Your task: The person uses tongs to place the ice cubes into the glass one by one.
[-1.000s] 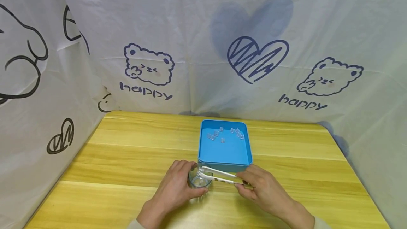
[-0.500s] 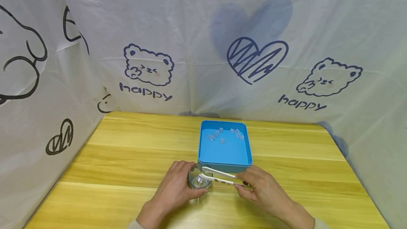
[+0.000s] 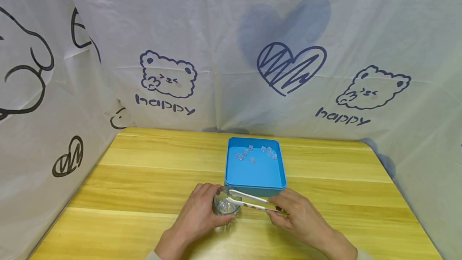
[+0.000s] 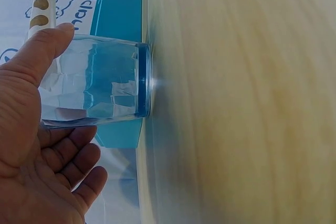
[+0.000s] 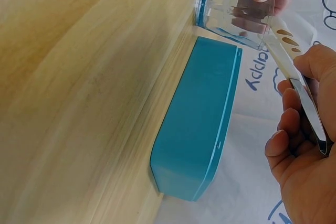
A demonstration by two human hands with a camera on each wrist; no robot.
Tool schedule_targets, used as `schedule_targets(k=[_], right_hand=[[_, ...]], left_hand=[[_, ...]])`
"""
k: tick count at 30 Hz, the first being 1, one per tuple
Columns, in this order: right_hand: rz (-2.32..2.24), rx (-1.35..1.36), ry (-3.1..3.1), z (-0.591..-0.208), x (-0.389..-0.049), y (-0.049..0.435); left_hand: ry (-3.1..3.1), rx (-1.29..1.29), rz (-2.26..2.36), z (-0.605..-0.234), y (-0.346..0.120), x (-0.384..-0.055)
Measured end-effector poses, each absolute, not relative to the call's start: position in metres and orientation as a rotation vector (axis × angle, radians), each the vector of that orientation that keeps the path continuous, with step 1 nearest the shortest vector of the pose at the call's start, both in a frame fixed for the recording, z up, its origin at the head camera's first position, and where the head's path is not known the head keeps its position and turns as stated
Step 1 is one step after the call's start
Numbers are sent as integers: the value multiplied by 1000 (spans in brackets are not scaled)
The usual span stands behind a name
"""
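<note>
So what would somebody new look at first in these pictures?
Probably the bright blue box on the wooden table, with little clear cubes scattered inside. In front of it, the left hand holds a clear glass, while the right hand holds white tongs at the glass's rim.

Clear gloss over wood grain
The tumbler [image 4: 100, 69] looks like glass, transparent and shiny, with a smooth base. At its three o'clock, the tongs [image 5: 282, 60] pair smooth, plastic-looking white arms with a polished metal bend. At its one o'clock, the blue box [image 5: 194, 116] has even, satin walls, painted metal or plastic, hard to tell; clear cubes [image 3: 252, 160] toward the box's twelve o'clock look glossy. The table [image 3: 144, 196] shows smooth, faintly shiny wood grain. At twelve o'clock, the backdrop [image 3: 223, 31] is matt, creased cloth.
</note>
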State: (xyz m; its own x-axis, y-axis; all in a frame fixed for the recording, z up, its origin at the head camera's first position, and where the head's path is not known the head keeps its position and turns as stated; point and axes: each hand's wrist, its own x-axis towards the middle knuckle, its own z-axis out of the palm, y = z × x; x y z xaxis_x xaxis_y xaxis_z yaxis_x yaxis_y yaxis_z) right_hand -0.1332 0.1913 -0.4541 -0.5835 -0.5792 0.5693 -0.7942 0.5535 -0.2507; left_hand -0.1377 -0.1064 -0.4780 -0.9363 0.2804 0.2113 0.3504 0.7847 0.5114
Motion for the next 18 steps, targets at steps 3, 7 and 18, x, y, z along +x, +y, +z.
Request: schedule_targets(k=[3,7,18], right_hand=[[692,1114,-2365,-454,-133,191],[692,1109,-2370,-453,-134,191],[678,1041,-2355,-448,-142,195]], left_hand=[[-2848,-508,-857,-478,-107,-138],[-2846,-511,-852,-478,-107,-138],[-2854,-511,-851,-478,-107,-139]])
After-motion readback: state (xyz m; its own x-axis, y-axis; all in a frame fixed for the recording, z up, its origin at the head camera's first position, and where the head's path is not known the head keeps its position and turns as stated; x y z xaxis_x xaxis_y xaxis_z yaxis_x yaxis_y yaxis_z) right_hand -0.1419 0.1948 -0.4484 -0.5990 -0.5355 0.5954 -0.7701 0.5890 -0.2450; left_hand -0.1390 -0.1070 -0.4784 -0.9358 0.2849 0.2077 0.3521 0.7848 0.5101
